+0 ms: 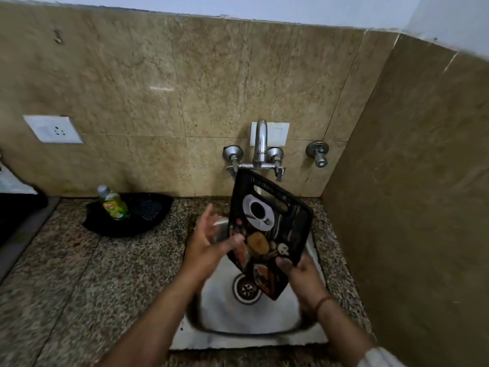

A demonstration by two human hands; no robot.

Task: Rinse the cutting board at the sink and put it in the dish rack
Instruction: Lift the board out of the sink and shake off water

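both my hands are over the steel sink (267, 337). my right hand (297, 271) pinches the cutting board (267, 226) at its lower right edge, thumb on the printed face — the board stands tilted, handle end up by the tap (260, 144). my left hand (209, 242) is spread loose, fingertips (236, 239) brushing the board's left edge.

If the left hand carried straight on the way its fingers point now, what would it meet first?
Probably the cutting board: the left hand is open, its fingers aimed rightward at the board's left edge and seemingly touching it already, though blur obscures contact.
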